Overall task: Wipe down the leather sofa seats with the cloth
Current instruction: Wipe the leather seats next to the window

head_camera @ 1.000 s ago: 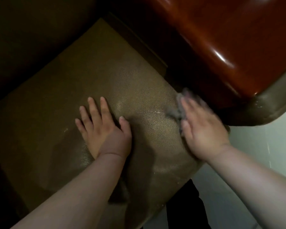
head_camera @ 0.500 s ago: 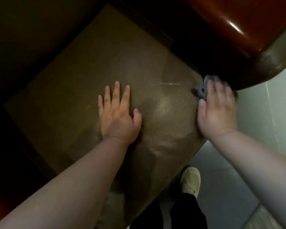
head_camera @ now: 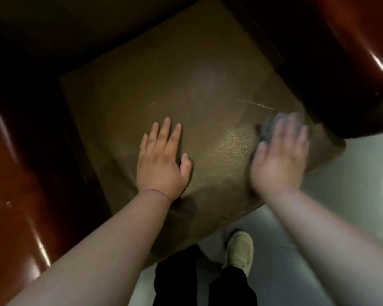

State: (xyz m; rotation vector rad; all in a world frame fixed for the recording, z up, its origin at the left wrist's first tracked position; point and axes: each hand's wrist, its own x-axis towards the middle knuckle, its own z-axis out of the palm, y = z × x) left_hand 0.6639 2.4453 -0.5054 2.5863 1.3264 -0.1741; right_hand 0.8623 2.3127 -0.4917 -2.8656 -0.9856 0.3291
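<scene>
blurred right hand (head_camera: 279, 155) over cloth (head_camera: 269, 128) (mostly hidden)

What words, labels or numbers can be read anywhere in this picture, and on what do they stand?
None: no text shows on the leather seat, the grey cloth under the blurred right hand, the left hand, the glossy wooden armrests, the shoe or the floor.

No readable text, label, brand, number or sign shows on anything here.
</scene>
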